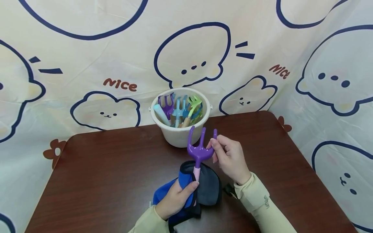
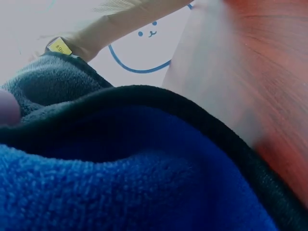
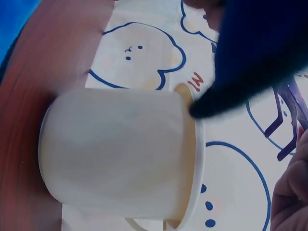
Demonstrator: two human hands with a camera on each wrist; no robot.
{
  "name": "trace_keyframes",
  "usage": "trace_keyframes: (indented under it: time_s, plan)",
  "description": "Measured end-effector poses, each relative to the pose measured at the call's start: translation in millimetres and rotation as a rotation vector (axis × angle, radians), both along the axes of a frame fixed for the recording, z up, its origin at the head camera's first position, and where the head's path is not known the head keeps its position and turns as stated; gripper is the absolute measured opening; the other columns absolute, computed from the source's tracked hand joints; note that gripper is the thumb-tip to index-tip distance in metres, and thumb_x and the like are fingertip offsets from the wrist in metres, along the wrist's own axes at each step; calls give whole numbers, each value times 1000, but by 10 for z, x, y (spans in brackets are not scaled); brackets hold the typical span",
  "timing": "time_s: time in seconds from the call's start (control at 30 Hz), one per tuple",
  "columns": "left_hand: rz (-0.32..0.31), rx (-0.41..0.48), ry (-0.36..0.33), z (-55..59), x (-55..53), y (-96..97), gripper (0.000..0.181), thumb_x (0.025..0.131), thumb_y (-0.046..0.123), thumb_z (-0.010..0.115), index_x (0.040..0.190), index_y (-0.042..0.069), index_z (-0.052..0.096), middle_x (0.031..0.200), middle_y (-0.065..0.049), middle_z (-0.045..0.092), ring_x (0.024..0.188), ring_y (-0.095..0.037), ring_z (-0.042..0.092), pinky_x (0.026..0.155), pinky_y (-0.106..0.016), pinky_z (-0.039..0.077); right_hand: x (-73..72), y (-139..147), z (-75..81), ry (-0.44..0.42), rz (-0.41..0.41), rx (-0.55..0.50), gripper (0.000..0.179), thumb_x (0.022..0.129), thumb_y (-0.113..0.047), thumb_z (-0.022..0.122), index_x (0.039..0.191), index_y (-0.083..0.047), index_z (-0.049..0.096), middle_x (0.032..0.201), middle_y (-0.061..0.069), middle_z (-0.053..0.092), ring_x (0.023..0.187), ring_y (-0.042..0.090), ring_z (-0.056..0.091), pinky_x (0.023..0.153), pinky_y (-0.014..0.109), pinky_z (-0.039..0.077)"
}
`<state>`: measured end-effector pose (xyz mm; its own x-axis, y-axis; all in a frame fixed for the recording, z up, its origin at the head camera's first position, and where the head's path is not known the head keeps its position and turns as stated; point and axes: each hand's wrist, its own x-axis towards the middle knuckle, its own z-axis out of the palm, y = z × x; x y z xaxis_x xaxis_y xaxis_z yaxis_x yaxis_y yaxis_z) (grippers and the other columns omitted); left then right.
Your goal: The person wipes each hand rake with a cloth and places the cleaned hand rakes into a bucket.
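A purple toy garden rake [image 1: 199,152] with a pink handle stands tines up over the table, in front of the bucket. My left hand [image 1: 175,201] grips its handle together with a blue and grey cloth [image 1: 209,187] that has black edging. With thumb and fingertips, my right hand [image 1: 231,158] pinches the rightmost tine. Blue fleece cloth [image 2: 96,192] fills most of the left wrist view and hides the left hand's grip. In the right wrist view, the purple tines [image 3: 287,103] show above the right hand [image 3: 292,192].
A white bucket [image 1: 176,136] near the table's back edge holds several toy garden tools, among them a purple rake [image 1: 166,105], a light blue fork [image 1: 178,111] and a green fork [image 1: 193,103]. Behind the brown table [image 1: 110,174] hangs a cartoon-printed curtain [image 1: 96,64].
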<state>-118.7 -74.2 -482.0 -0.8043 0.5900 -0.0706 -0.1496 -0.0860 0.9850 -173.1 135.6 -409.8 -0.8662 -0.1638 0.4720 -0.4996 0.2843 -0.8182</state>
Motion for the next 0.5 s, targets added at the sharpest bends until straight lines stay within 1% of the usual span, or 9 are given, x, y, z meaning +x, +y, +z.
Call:
trace_keyframes:
  time_s: [0.07,0.1,0.2,0.27,0.33,0.4,0.5]
  plan:
    - [4,-32,11,-4,-6,4,40,111,36,49,102,-3,48,78,-3,56,65,-7,59,67,-22,53,-8,28,13,-4,-15,-18,19,105,-2,57,89,-5,68,58,2,58,41,9,48,37,26,42]
    - [5,-51,33,-8,-9,6,40,111,35,49,99,-3,48,77,-2,54,65,-6,57,66,-20,50,-14,41,19,-6,-23,-25,19,105,-3,57,89,-4,68,58,2,58,41,9,48,37,26,42]
    - [7,-103,113,-30,-22,8,39,112,32,47,94,-2,47,75,0,45,65,-4,47,64,-19,38,-37,78,30,-12,-44,-47,21,106,-5,56,89,-4,68,58,3,57,40,10,48,37,26,42]
    - [14,-135,174,-52,-37,5,35,112,29,47,94,-1,48,78,0,41,69,-5,45,67,-21,35,-61,104,32,-6,-68,-61,22,107,-6,55,88,-4,68,57,3,57,40,11,48,37,26,40]
    - [15,-155,216,-74,-58,-6,31,112,27,47,97,1,50,81,1,42,74,-5,47,70,-21,36,-89,134,30,4,-92,-77,23,107,-6,55,88,-4,68,57,3,56,40,11,47,36,26,40]
    - [13,-180,255,-99,-83,-24,30,112,26,48,96,1,52,83,2,44,75,-5,49,72,-21,37,-123,179,30,17,-120,-99,25,108,-8,54,88,-2,68,57,3,57,39,12,48,37,25,39]
    - [-8,-211,287,-135,-126,-55,25,110,26,52,100,4,58,84,4,51,76,-4,54,73,-20,43,-188,300,61,43,-197,-164,30,109,-12,53,88,3,68,56,2,58,39,11,49,36,24,40]
